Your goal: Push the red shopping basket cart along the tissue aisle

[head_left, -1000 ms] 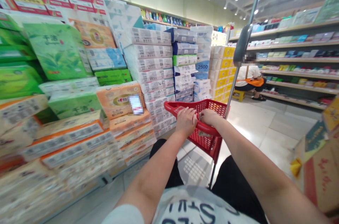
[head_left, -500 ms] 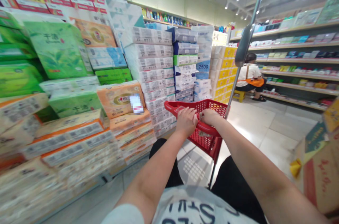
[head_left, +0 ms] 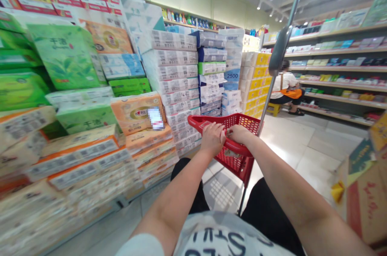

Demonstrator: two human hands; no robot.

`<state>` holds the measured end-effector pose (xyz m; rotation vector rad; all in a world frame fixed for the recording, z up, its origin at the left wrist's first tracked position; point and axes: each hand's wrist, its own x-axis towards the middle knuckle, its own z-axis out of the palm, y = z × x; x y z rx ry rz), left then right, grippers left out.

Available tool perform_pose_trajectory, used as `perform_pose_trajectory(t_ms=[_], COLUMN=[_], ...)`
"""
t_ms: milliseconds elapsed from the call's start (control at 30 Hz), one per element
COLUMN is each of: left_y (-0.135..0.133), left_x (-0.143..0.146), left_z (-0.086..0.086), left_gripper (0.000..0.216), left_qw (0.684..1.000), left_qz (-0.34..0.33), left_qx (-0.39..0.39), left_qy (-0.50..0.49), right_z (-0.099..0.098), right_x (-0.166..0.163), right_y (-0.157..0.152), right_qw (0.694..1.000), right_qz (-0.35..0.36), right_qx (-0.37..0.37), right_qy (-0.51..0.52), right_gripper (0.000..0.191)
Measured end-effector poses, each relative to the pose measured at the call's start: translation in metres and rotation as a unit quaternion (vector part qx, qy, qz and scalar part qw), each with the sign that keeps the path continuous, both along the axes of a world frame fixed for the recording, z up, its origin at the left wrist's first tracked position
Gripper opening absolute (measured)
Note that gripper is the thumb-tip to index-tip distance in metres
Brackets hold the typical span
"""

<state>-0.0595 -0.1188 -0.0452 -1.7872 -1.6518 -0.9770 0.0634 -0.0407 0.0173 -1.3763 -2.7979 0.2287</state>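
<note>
In front of me stands a red plastic shopping cart [head_left: 238, 164] with a holed basket. My left hand [head_left: 213, 138] is wrapped over its red handle [head_left: 198, 123]. Close beside it, my right hand [head_left: 239, 133] is closed on the same handle, its fingertips partly hidden. The two hands nearly meet at the middle of the bar. A small pale thing, too small to name, shows by the right fingers. From the cart's right side a metal pole [head_left: 265, 105] rises with a dark grey piece [head_left: 277, 56] on it.
Stacked tissue packs [head_left: 177, 72] line the left, with orange packs [head_left: 136, 113] nearest the cart. On the right stand cardboard boxes [head_left: 367, 203]. Further ahead a person [head_left: 286, 82] sits on a yellow stool [head_left: 274, 109] by the shelves [head_left: 341, 69]. Pale floor tiles [head_left: 311, 151] lie between.
</note>
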Motion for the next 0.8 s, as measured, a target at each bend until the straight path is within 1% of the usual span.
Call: perform_pose_trajectory(t_ms=[800], left_y=[0.0002], left_x=[-0.0001], left_z=[-0.0008], left_gripper=[0.031], left_qw=[1.0], left_qz=[-0.002], left_qx=[-0.002], left_qy=[0.0], right_z=[0.0006], right_x=[0.0025], right_y=[-0.0019], right_qw=[1.0], right_qz=[0.011], right_qx=[-0.012], right_qy=[0.01], right_gripper=[0.027])
